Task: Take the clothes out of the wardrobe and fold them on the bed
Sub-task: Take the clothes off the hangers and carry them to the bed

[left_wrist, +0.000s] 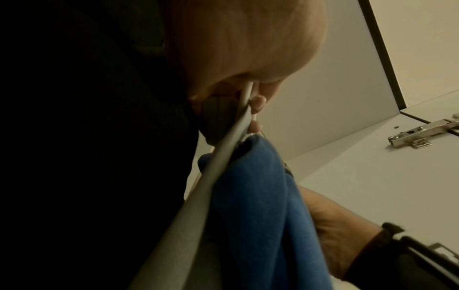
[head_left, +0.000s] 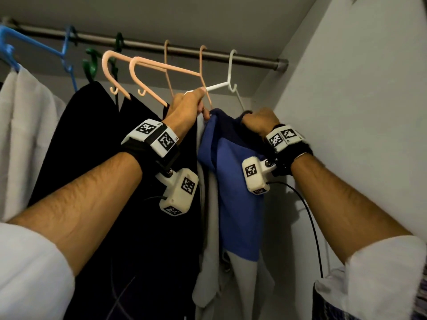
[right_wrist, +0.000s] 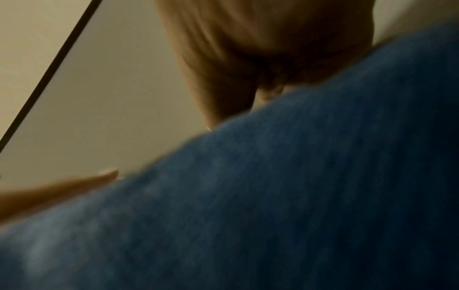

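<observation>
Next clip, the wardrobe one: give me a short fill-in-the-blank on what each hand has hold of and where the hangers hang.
1. The left hand grips the arm of the ____ hanger.
2. The right hand holds the top of the ____ garment.
3. All the hangers hook over a metal ____ across the top of the wardrobe.
4. The two hangers just left of the white one are ____ in colour.

Missing words: white; blue; rail; pink

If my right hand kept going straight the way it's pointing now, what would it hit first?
Probably the back wall of the wardrobe. The right hand grips the blue garment and points up and inward, past the white hanger; depth is unclear.
</observation>
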Demonstrator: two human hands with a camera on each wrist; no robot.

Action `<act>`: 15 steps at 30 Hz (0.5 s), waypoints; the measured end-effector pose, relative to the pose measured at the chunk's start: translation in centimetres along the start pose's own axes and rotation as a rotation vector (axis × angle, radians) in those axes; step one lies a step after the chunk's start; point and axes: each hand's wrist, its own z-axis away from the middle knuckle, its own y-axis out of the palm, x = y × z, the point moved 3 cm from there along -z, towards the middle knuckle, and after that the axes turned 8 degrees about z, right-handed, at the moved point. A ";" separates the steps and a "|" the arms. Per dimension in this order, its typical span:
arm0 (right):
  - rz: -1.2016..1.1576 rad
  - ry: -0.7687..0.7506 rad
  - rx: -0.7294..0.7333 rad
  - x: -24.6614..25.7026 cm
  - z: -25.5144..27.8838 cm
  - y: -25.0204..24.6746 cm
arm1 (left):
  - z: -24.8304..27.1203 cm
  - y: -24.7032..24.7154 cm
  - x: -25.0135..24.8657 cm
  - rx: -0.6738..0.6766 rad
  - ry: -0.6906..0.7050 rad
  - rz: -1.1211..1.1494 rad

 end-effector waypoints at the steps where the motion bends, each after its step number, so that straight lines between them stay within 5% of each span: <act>1: 0.026 -0.014 -0.046 0.0 -0.1 -0.2 | 0.0 0.1 0.0 0.002 0.007 -0.003; 5: -0.240 0.033 -0.137 0.1 -0.3 -1.4 | 0.0 0.1 -0.1 0.005 0.016 -0.024; 12: -0.452 0.062 0.381 1.2 2.4 1.0 | 0.1 -0.1 -0.1 -0.003 0.017 -0.060; 15: -0.409 0.031 0.452 1.2 2.8 1.8 | -0.1 -0.2 -0.1 -0.009 0.016 -0.042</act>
